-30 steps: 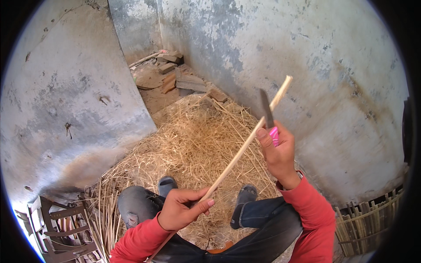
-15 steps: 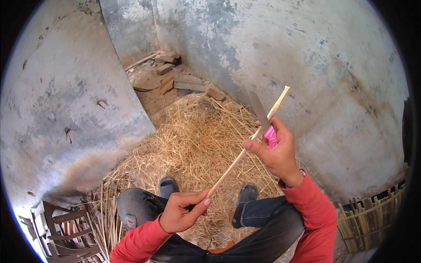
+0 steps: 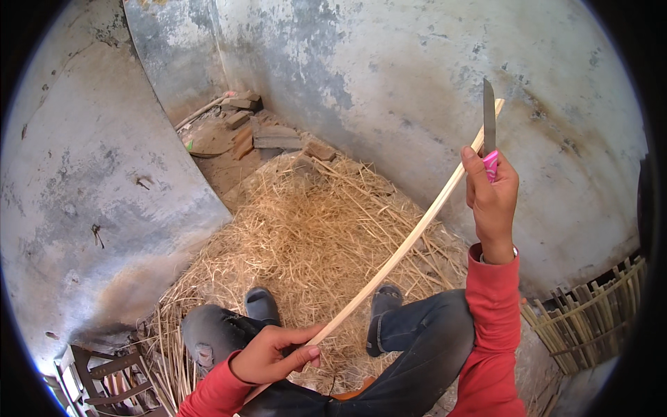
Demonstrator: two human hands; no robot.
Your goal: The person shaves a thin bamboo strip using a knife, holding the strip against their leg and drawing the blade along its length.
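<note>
A long, pale strip of split bamboo or wood [image 3: 399, 256] slants from the lower left to the upper right in front of me. Its lower part is pinched between the thumb and fingers of my left hand [image 3: 278, 353], and a short end sticks out below that hand. My right hand [image 3: 496, 205] is closed round the pink handle of a knife [image 3: 489, 118], whose grey blade points up. Beside the strip's far end, the blade overlaps it in view; whether they touch I cannot tell. The right thumb lies against the strip.
Straw-like shavings [image 3: 299, 243] cover the floor round my feet. Bricks [image 3: 278, 137] lie in the far corner against a stained wall [image 3: 417, 83]. A slatted bamboo basket [image 3: 590, 316] stands at the right, and a dark wooden frame [image 3: 111, 375] at the lower left.
My right hand with the knife has moved up and right, toward the strip's far end. The left hand has shifted slightly down and left, and more of the strip shows between the hands.
</note>
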